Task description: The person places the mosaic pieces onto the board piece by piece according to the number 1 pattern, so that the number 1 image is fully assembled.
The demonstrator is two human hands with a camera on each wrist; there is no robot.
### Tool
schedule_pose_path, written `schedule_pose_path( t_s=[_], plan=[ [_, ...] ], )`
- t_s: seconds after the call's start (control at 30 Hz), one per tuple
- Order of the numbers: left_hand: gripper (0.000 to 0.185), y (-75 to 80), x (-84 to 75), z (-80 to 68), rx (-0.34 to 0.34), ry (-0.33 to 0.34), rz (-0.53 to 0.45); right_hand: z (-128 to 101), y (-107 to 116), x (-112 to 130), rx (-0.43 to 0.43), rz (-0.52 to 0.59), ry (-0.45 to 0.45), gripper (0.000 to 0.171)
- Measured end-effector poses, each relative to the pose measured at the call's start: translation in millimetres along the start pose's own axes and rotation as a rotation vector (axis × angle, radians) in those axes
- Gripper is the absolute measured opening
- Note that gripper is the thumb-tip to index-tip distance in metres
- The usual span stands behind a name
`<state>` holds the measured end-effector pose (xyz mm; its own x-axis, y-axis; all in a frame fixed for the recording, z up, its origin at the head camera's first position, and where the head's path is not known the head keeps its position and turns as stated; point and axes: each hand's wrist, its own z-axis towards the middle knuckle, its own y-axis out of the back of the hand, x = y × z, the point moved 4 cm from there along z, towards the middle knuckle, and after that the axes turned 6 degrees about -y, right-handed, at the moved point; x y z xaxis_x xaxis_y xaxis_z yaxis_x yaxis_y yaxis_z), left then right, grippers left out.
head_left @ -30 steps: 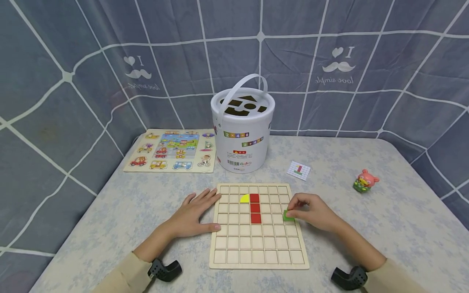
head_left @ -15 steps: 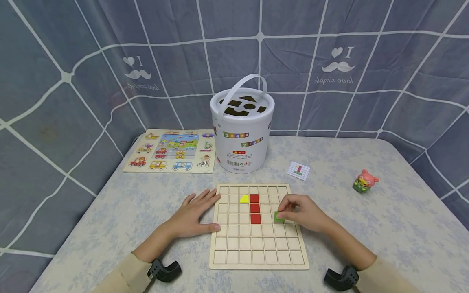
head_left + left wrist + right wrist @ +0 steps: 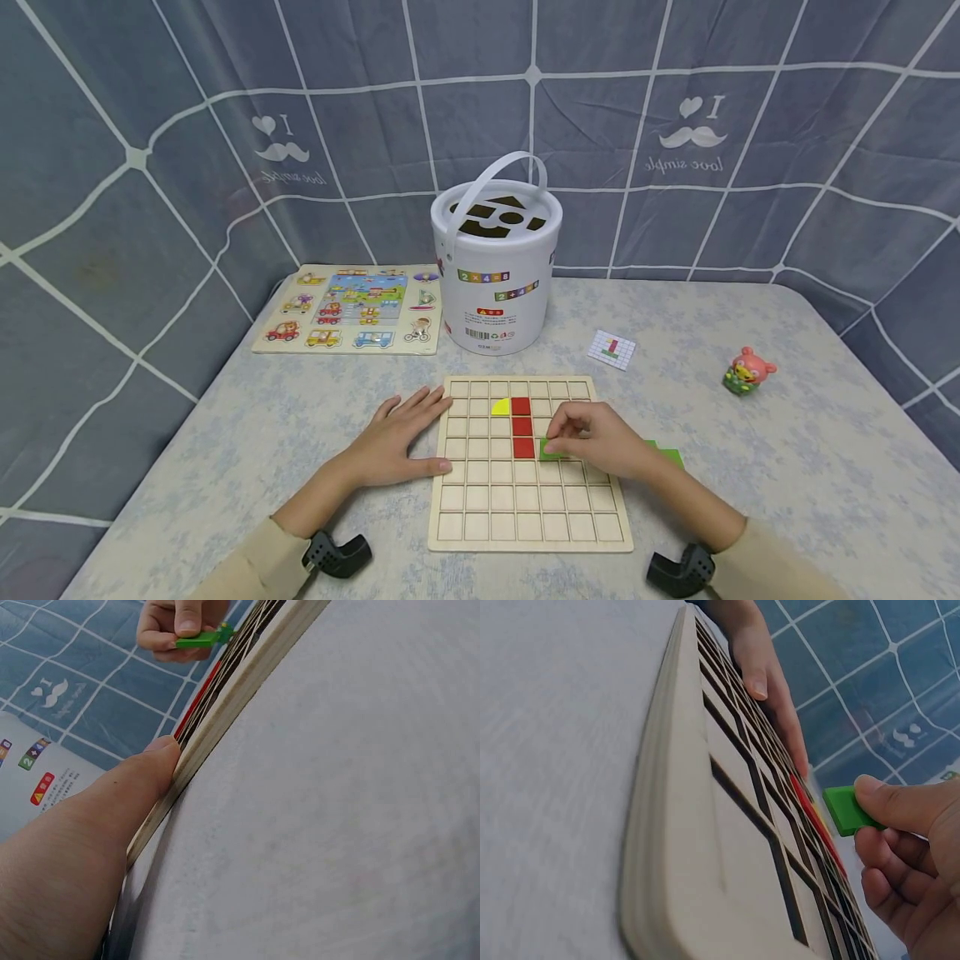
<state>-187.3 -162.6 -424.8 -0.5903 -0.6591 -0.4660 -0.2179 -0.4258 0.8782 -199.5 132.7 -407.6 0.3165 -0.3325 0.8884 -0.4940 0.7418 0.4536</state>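
Note:
My right hand (image 3: 600, 437) pinches a green square tile (image 3: 550, 450) between thumb and fingers, just right of the lowest red tile (image 3: 523, 448). In the right wrist view the green tile (image 3: 843, 811) is held slightly above the wooden grid board (image 3: 529, 525). Three red square tiles form a column in the board, and a yellow quarter-round tile (image 3: 501, 407) sits left of the top one. My left hand (image 3: 393, 446) lies with spread, straight fingers against the board's left edge, its thumb (image 3: 146, 776) touching the rim.
More green tiles (image 3: 672, 457) lie right of the board, partly hidden by my right forearm. Behind the board stand a white lidded bucket (image 3: 495, 275) and a picture puzzle board (image 3: 348, 337). A small pattern card (image 3: 611, 350) and a pink-headed figurine (image 3: 746, 372) are at the right.
My right hand has moved left across the board with the green tile, from its right edge to beside the red column. The left hand has stayed put.

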Motion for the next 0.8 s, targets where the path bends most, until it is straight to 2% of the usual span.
schedule_pose_path(
  t_s=[0.33, 0.63, 0.8],
  plan=[
    [0.089, -0.1, 0.0, 0.6, 0.01, 0.003, -0.003, 7.8, -19.9, 12.0, 0.04, 0.06, 0.028, 0.007],
    [0.089, -0.7, 0.0, 0.2, 0.007, -0.006, 0.001, 12.1, -33.0, 19.8, 0.04, 0.014, -0.002, 0.009],
    [0.089, -0.1, -0.2, 0.3, 0.005, 0.001, 0.003, 13.7, -39.1, 20.5, 0.061, 0.026, -0.009, 0.009]
  ],
)
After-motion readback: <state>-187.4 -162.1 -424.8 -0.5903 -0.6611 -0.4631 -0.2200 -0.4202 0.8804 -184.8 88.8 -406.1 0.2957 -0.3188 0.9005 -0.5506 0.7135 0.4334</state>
